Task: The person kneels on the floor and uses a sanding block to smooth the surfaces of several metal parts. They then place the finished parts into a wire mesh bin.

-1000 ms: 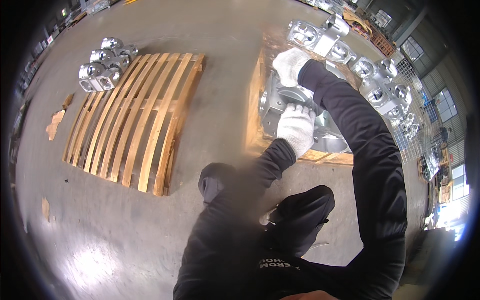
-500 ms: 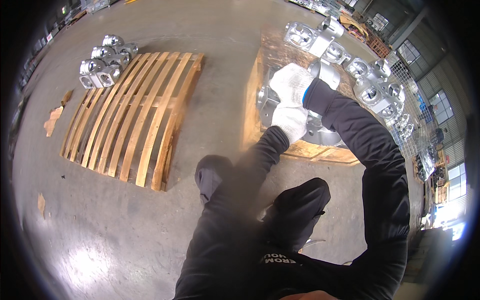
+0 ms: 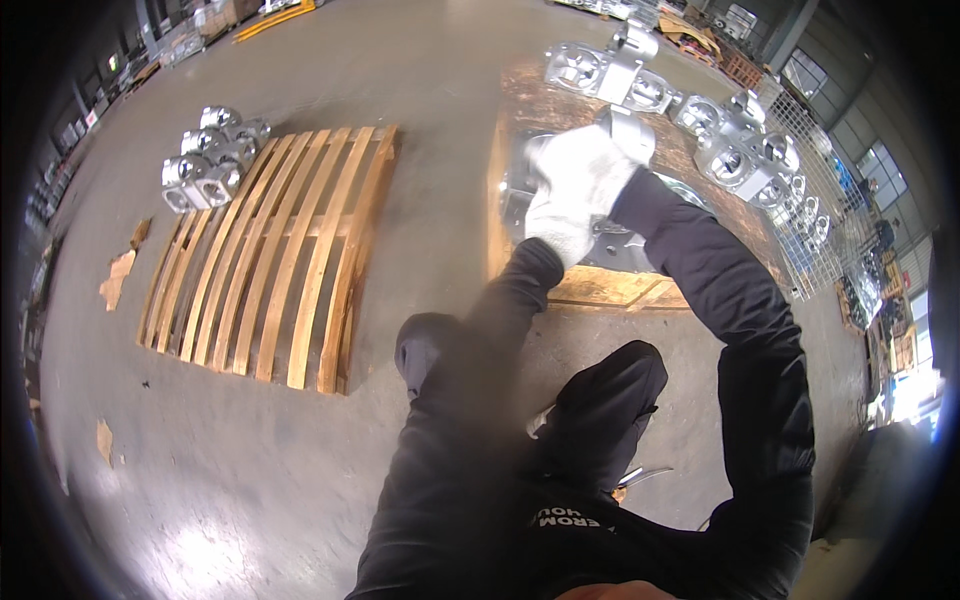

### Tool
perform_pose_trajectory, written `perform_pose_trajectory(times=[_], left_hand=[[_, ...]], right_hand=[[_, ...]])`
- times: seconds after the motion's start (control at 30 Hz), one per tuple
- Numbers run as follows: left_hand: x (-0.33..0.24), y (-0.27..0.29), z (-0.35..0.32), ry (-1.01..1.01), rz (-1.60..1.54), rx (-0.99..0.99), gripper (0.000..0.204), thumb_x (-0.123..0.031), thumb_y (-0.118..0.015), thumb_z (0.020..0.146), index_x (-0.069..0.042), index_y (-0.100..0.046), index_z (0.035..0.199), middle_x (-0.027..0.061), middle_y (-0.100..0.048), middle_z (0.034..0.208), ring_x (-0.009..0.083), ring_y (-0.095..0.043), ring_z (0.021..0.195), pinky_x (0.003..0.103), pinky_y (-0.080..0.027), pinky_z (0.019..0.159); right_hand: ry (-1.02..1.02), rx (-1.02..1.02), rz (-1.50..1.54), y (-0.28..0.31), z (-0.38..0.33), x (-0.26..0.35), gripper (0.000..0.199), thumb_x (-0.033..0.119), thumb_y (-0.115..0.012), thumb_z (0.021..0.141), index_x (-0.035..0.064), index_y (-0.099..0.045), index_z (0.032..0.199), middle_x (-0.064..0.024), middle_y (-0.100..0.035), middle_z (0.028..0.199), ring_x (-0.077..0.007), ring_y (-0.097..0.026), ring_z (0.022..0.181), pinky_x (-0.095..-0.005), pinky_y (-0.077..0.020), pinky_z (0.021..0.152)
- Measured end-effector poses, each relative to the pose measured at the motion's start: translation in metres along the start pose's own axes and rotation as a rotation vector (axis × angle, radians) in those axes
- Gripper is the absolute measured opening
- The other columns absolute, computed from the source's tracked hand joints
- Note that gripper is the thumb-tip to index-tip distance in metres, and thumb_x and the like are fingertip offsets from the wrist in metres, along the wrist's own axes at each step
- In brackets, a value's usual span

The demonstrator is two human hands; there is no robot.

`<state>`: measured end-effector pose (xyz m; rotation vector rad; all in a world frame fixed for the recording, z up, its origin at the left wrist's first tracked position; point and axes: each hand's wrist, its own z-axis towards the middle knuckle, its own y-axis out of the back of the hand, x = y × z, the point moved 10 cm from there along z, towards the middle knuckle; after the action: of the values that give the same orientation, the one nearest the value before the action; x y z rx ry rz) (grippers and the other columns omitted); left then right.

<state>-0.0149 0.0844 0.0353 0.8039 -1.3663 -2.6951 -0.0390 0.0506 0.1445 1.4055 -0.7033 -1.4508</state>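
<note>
My right hand (image 3: pixel 598 165), in a white glove, is closed over the left end of the wooden platform (image 3: pixel 535 90). Just below it and touching it, my left hand (image 3: pixel 558 222), also gloved in white, has its fingers curled. Whatever lies inside the two hands is hidden, and the right fingertips are smeared by motion. Under and around the hands sits a silvery metal casting (image 3: pixel 620 246), partly covered by the gloves and sleeves. A round metal collar (image 3: pixel 632 137) rises right behind my right hand.
More ringed metal castings (image 3: pixel 603 75) stand along the platform's far side, others (image 3: pixel 745 150) at its right beside a wire mesh cage (image 3: pixel 800 245). A slatted wooden pallet (image 3: pixel 270 250) lies to the left, castings (image 3: pixel 205 165) at its far corner. Cardboard scraps (image 3: pixel 118 280) lie on the floor.
My two hands have stayed together over the casting, with the right one tilting and blurring. The whole view has shifted a little, so pallet and floor appear lower.
</note>
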Motion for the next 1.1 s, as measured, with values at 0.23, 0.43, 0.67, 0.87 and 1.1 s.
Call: perform_pose_trajectory(times=[0.23, 0.43, 0.67, 0.87, 1.1], left_hand=[[-0.014, 0.020, 0.013, -0.089, 0.131, 0.154, 0.043, -0.045, -0.058, 0.097, -0.007, -0.071, 0.111, 0.0144, -0.072, 0.102, 0.0312, -0.069, 0.100, 0.048, -0.051, 0.093], [-0.003, 0.024, 0.070, 0.016, 0.032, 0.343, 0.058, -0.052, -0.048, 0.102, -0.002, -0.076, 0.108, 0.0245, -0.074, 0.096, 0.0413, -0.071, 0.097, 0.049, -0.053, 0.094], [0.114, 0.037, 0.095, 0.349, 0.229, -0.082, 0.074, -0.037, -0.084, 0.075, -0.006, -0.058, 0.137, 0.0234, -0.055, 0.137, 0.0405, -0.056, 0.128, 0.049, -0.049, 0.106], [0.173, -0.043, 0.091, 0.032, 0.553, 0.557, 0.034, -0.027, -0.064, 0.094, -0.017, -0.072, 0.125, 0.0241, -0.073, 0.111, 0.0415, -0.071, 0.102, 0.044, -0.058, 0.091], [0.142, -0.019, 0.071, 0.125, 0.435, 0.505, 0.030, -0.024, -0.055, 0.098, -0.011, -0.075, 0.117, 0.0210, -0.075, 0.106, 0.0353, -0.074, 0.099, 0.046, -0.058, 0.090]], right_hand=[[-0.492, -0.194, 0.127, 0.002, -0.152, -0.138, 0.029, 0.036, -0.065, 0.097, 0.0148, -0.065, 0.117, -0.0185, -0.072, 0.089, -0.0375, -0.071, 0.087, -0.0484, -0.0552, 0.077], [-1.033, -0.128, 0.187, -0.076, -0.331, -0.247, 0.037, 0.036, -0.068, 0.093, 0.0109, -0.067, 0.120, -0.0202, -0.073, 0.101, -0.0400, -0.069, 0.099, -0.0495, -0.0539, 0.085], [-1.362, -0.258, 0.708, -0.144, -0.428, -0.296, 0.037, 0.032, -0.072, 0.091, 0.0053, -0.068, 0.116, -0.0154, -0.073, 0.093, -0.0287, -0.071, 0.088, -0.0402, -0.0547, 0.081], [-1.193, -0.352, 0.698, -0.153, -0.378, -0.307, 0.042, 0.040, -0.069, 0.093, 0.0058, -0.068, 0.117, -0.0198, -0.073, 0.101, -0.0367, -0.070, 0.096, -0.0426, -0.0530, 0.085], [-1.333, -0.115, 0.959, -0.206, -0.360, -0.329, 0.048, 0.043, -0.054, 0.097, 0.0020, -0.069, 0.115, -0.0223, -0.073, 0.106, -0.0360, -0.071, 0.101, -0.0435, -0.0520, 0.088]])
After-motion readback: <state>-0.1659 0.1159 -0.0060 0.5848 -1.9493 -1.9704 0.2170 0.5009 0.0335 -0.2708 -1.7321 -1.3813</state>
